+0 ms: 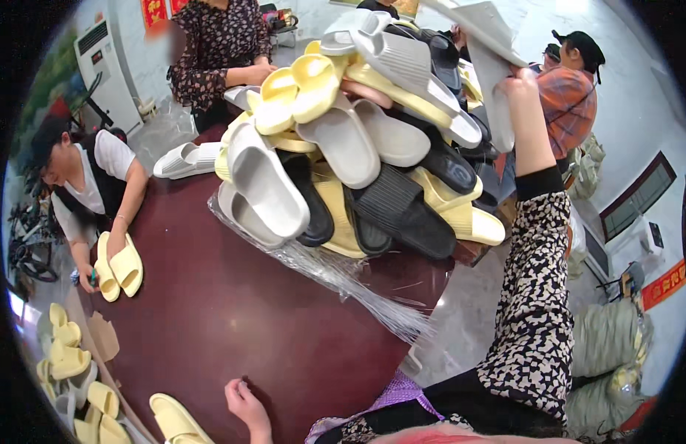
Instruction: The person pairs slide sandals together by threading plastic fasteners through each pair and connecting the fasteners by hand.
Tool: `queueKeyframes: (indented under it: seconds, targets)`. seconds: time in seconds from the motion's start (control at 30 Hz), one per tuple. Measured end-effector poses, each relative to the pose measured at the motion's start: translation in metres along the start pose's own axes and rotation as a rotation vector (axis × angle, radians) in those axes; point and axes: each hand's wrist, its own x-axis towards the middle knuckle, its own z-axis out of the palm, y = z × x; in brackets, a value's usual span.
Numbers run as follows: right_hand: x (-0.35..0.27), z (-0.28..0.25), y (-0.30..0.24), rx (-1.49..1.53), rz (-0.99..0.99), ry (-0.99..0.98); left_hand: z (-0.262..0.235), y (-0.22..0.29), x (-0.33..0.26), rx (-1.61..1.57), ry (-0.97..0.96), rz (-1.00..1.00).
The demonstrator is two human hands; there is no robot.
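Note:
My right arm reaches up at the right, and my right hand (pixel 517 81) is closed on a pair of grey slippers (pixel 482 29), raised beside the top of a heap. Part of the grip is hidden behind the soles. My left hand (pixel 245 402) hovers low over the dark red table (pixel 210 318), fingers curled in, with nothing visible in it. Nearest to it lies a yellow slipper (pixel 178 419) at the front edge. Grey slippers (pixel 269 181), yellow slippers (pixel 302 89) and black slippers (pixel 406 211) make up the heap at the table's far side.
Clear plastic wrap and thin pale strands (pixel 372 307) spread out from under the heap. At left a person in a cap handles yellow slippers (pixel 121 266). A box (pixel 99 348) of slippers stands lower left. Other people stand beyond the heap; sacks (pixel 609 340) are at right.

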Motion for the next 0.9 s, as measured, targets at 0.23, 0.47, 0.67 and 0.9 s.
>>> queueKeyframes:
  seconds: [0.23, 0.47, 0.67, 0.9]
  targets:
    - [0.061, 0.076, 0.061, -0.472, -0.241, -0.196, -0.003, 0.008, 0.005, 0.144, 0.012, 0.036]
    - [0.074, 0.017, 0.127, -1.030, 0.036, -0.160, 0.018, 0.010, 0.015, 0.207, -0.031, 0.074]
    - [0.003, 0.073, 0.052, -1.025, -0.082, -0.164, -0.003, 0.010, 0.013, 0.241, -0.034, 0.123]
    - [-0.028, 0.059, -0.013, -1.193, -0.253, -0.274, 0.004, -0.006, 0.022, 0.038, -0.235, -0.259]
